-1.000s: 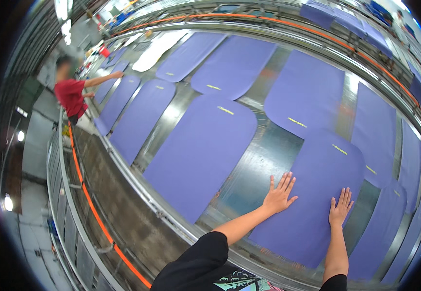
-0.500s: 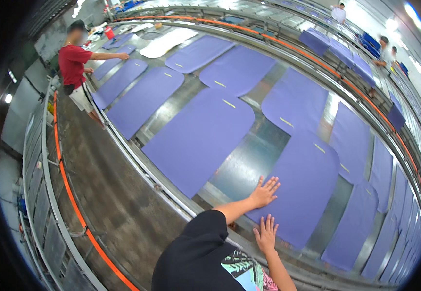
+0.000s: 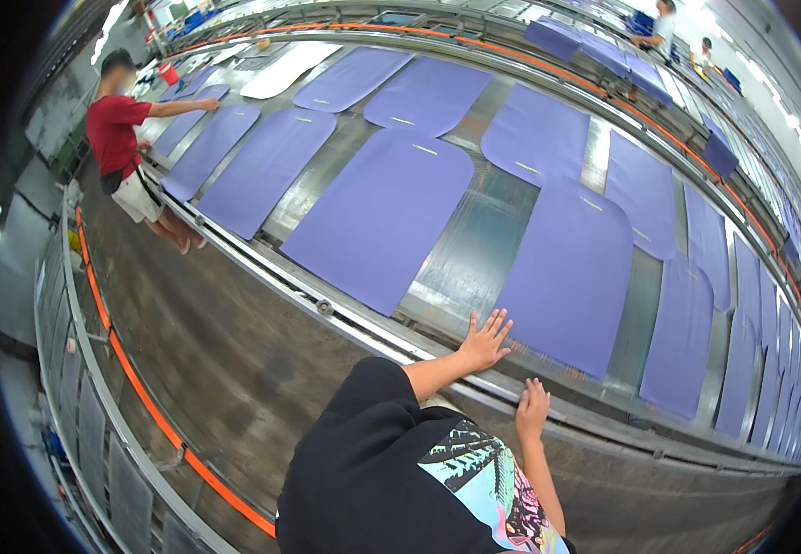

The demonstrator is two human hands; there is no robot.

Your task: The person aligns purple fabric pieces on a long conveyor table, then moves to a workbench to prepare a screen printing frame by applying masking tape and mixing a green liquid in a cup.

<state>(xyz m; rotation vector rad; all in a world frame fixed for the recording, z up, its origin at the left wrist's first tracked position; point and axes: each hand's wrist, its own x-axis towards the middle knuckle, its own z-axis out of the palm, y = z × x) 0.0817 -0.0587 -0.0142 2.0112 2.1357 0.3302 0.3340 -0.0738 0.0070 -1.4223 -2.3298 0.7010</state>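
A blue-purple fabric panel [image 3: 571,277] with rounded far corners and a small pale yellow strip [image 3: 591,204] lies flat on the long metal table [image 3: 474,245]. At its near left corner is my left hand [image 3: 485,343], fingers spread, the tips reaching the panel's edge. My right hand [image 3: 532,409] hangs over the table's near rail, fingers stretched out, apart from the panel and holding nothing. Matching panels lie to either side, one on the left [image 3: 386,222] and one on the right [image 3: 680,337].
A metal rail [image 3: 326,309] runs along the table's near edge. At the far left, a person in a red shirt [image 3: 121,125] reaches over the table. White sheet material [image 3: 288,72] lies beyond. Behind me runs an orange hose [image 3: 146,392]. Other people work across the back.
Both my hands have drawn back toward the table's near edge. The right one has come away from the panel. My view has shifted, and the panels appear higher in it.
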